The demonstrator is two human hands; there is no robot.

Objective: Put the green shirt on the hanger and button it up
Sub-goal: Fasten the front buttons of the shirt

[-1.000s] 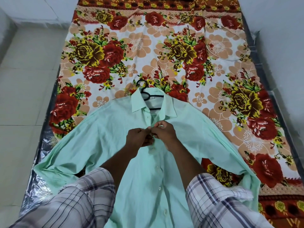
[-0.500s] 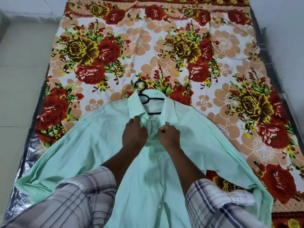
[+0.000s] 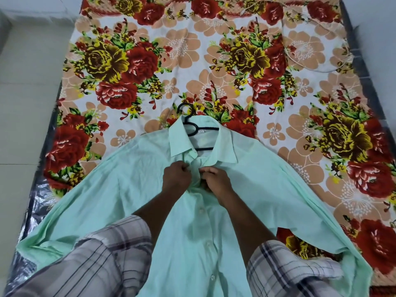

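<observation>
The mint green shirt lies front up on the floral bedsheet, sleeves spread to both sides. A black hanger sits inside it, its hook poking out past the collar. Several white buttons run down the closed front below my hands. My left hand pinches the left edge of the placket just under the collar. Right beside it, my right hand pinches the right edge. The two sets of fingers nearly touch, and they hide the button between them.
The floral bedsheet covers a mattress whose shiny dark edge shows at the left. Pale tiled floor lies left of it and a wall at the right. My plaid sleeves fill the bottom corners.
My hands have moved up the shirt front, from a lower button to the spot just under the collar. They parted briefly half a second ago and have come back together.
</observation>
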